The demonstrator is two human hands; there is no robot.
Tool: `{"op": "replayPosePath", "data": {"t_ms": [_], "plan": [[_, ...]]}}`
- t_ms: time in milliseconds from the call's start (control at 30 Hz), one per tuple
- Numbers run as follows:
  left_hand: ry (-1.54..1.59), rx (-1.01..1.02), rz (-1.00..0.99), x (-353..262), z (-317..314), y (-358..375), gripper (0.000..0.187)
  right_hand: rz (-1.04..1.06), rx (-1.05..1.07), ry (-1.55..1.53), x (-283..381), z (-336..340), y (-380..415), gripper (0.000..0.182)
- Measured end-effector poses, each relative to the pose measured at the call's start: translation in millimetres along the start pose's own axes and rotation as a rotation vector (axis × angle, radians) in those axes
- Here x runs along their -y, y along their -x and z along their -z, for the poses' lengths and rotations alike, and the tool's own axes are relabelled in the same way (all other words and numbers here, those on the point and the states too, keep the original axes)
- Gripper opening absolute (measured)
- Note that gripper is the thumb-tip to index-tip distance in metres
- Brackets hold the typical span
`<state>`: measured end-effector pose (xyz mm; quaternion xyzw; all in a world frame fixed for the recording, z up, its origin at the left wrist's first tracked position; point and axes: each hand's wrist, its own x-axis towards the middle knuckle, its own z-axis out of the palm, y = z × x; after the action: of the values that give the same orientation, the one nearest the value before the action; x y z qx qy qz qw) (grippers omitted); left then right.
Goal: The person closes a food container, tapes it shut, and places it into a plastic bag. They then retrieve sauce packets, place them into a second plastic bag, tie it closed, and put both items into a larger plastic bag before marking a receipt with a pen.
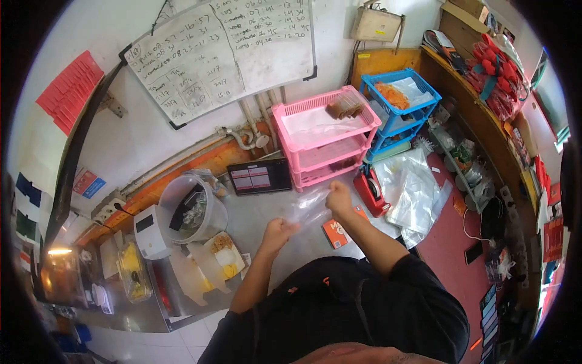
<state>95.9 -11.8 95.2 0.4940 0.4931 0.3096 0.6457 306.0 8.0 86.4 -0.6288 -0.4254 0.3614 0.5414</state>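
A clear plastic bag (pixel 308 205) is stretched between my two hands above the metal counter. My left hand (pixel 279 233) grips its near left end, fingers closed. At the far right end my right hand (pixel 337 196) is closed on the same bag. Below my right forearm lies an orange printed card (pixel 339 229). A red tape dispenser (pixel 371 193) stands just right of my right hand. To the left of my left hand sits an open food box (pixel 233 258) with rice, a yellow item and a brown fried-looking piece.
Pink rack (pixel 324 133) and blue rack (pixel 403 91) stand at the back. A stack of clear bags (pixel 412 194) lies right. A tablet (pixel 259 177), a clear bucket (pixel 209 212) and a small white printer-like device (pixel 151 230) are left. A phone (pixel 473 253) lies far right.
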Motion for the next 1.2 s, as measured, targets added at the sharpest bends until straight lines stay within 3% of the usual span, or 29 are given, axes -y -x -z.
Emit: {"op": "replayPosePath", "data": {"t_ms": [100, 167, 233, 333, 500, 667, 700, 733, 800, 900, 933, 1000, 1033, 1133, 1200], "plan": [[-0.334, -0.197, -0.119, 34, 34, -31, 0.026, -0.075, 0.173, -0.234, 47, 0, 27, 0.028], [-0.320, -0.233, -0.282, 18, 70, -36, 0.031, -0.029, 0.236, -0.129, 59, 6, 44, 0.030], [-0.216, -0.230, -0.299, -15, 76, -25, 0.027, 0.040, 0.296, 0.006, 69, 16, 59, 0.034], [-0.076, -0.176, -0.324, -43, 64, -8, 0.026, 0.165, 0.274, -0.026, 82, 27, 64, 0.034], [-0.065, -0.156, -0.378, -28, 66, -11, 0.033, 0.155, 0.262, -0.108, 86, 44, 74, 0.033], [-0.251, -0.318, -0.521, -52, 40, 3, 0.023, 0.266, 0.444, -0.026, 90, 63, 84, 0.032], [-0.263, -0.371, -0.588, -74, 15, 16, 0.020, 0.133, 0.461, 0.125, 103, 69, 78, 0.031], [-0.275, -0.423, -0.660, -84, -2, 23, 0.018, 0.151, 0.483, 0.197, 103, 71, 70, 0.030], [-0.884, -0.418, -0.931, -71, -11, 25, 0.009, 0.184, 0.520, 0.344, 101, 72, 56, 0.029], [-1.330, -0.162, -0.611, -59, -37, 27, 0.015, 0.412, 0.404, 0.241, 94, 69, 54, 0.024], [-1.176, -0.203, -0.687, -41, -37, 16, 0.013, 0.471, 0.353, 0.187, 104, 70, 55, 0.023], [-0.864, -0.286, -0.829, 25, -24, -34, 0.010, 0.601, 0.299, 0.361, 132, 72, 65, 0.023], [-0.705, -0.326, -0.896, 21, -23, -39, 0.008, 0.636, 0.286, 0.386, 132, 72, 67, 0.023], [-1.151, -0.529, -0.700, -41, -6, -3, 0.013, 0.733, 0.198, 0.468, 134, 77, 69, 0.021], [-1.062, -0.431, -0.602, -32, 23, -11, 0.020, 0.827, 0.074, 0.482, 126, 89, 63, 0.018]]}}
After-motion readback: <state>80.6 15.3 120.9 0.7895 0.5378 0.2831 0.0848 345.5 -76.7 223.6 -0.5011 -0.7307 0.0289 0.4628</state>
